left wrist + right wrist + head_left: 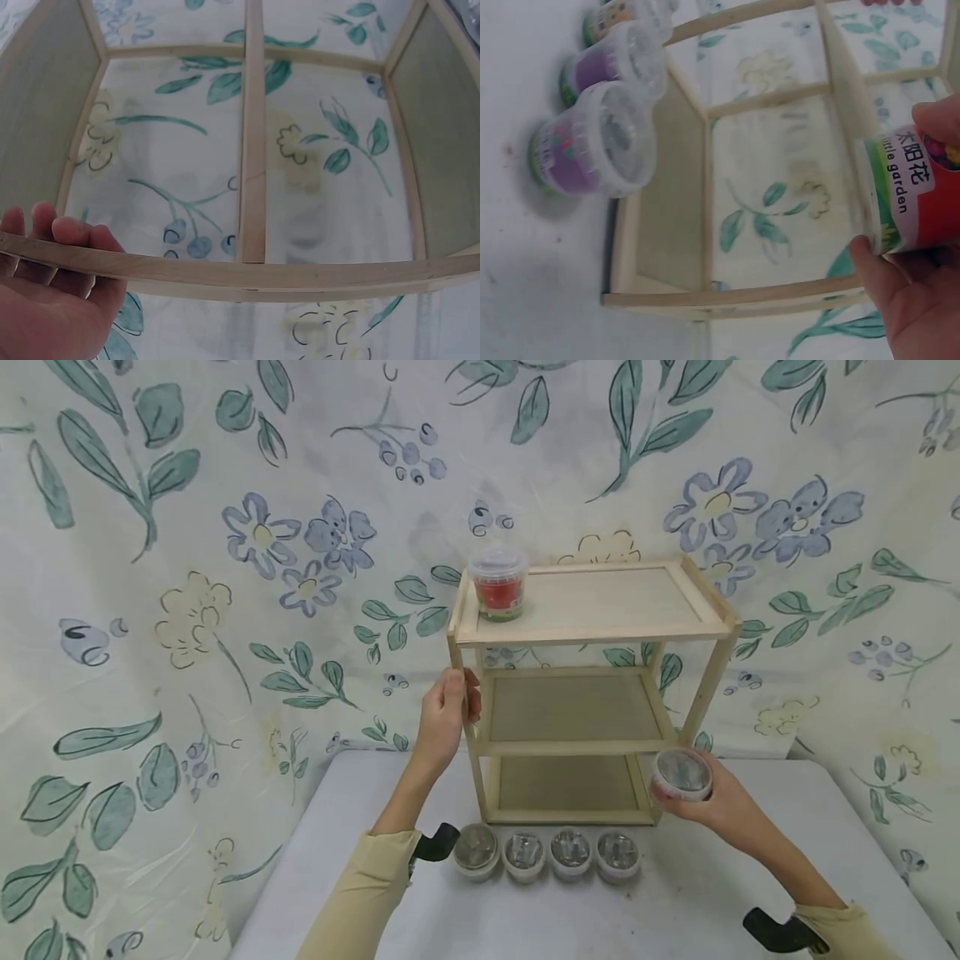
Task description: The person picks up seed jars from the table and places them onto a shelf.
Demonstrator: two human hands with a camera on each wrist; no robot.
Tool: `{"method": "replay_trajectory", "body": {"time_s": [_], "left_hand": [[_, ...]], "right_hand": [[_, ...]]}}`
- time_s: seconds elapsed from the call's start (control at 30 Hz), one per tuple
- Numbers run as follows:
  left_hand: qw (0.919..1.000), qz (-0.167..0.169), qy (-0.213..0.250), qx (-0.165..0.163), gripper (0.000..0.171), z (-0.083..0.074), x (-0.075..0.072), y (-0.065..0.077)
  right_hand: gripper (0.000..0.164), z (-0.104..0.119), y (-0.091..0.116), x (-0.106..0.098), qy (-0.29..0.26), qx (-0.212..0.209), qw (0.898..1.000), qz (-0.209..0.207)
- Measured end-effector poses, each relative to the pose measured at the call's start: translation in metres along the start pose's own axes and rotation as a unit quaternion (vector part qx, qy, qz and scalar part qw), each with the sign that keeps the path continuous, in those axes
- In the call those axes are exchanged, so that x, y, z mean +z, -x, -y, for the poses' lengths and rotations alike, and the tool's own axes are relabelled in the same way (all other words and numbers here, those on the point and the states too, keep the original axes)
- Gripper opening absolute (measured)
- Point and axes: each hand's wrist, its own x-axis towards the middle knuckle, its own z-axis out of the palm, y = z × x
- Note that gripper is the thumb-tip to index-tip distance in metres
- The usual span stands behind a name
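A three-tier wooden shelf (566, 747) stands on the white table. My left hand (445, 710) grips its front left post, with the fingers curled round the wood (187, 271) in the left wrist view. My right hand (712, 793) holds a clear-lidded plastic tub (682, 774) beside the shelf's lower right side. In the right wrist view this tub (907, 191) lies tilted in the hand, showing a red, pink and green "little garden" label. A similar tub (499, 589) with a red label sits on the top tier, at its left end.
Several lidded tubs (524, 857) stand in a row on the table (720, 893) in front of the shelf. Some have purple labels, as with the nearest tub (592, 142) in the right wrist view. A flower-patterned cloth (300, 568) hangs behind the table.
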Motion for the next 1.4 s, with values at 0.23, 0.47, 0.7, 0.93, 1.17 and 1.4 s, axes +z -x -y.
{"method": "replay_trajectory", "body": {"time_s": [0.23,0.47,0.7,0.93,1.17,1.4], "left_hand": [[0.9999,0.000,-0.011,0.009,0.041,0.001,-0.001,-0.001],[0.9999,0.001,-0.010,0.010,0.042,0.001,0.000,-0.002],[0.9998,0.004,-0.016,0.013,0.042,0.000,0.001,-0.006],[0.9999,-0.003,-0.016,-0.001,0.043,0.002,0.000,-0.003],[0.9998,-0.001,-0.018,-0.005,0.040,0.001,-0.001,-0.001],[0.9999,0.002,-0.009,-0.008,0.041,0.001,-0.001,-0.001]], "right_hand": [[0.076,0.028,-0.002,-0.024,0.015,0.008,1.000,0.014],[0.076,0.050,-0.002,-0.044,0.026,0.007,0.999,0.020],[0.076,0.073,-0.008,-0.061,0.053,-0.015,0.998,0.008],[0.076,0.095,-0.008,-0.066,0.036,-0.033,0.999,0.004],[0.080,0.120,-0.016,-0.078,0.032,-0.053,0.998,-0.016],[0.076,0.137,-0.028,-0.100,0.025,-0.042,0.998,-0.026]]}}
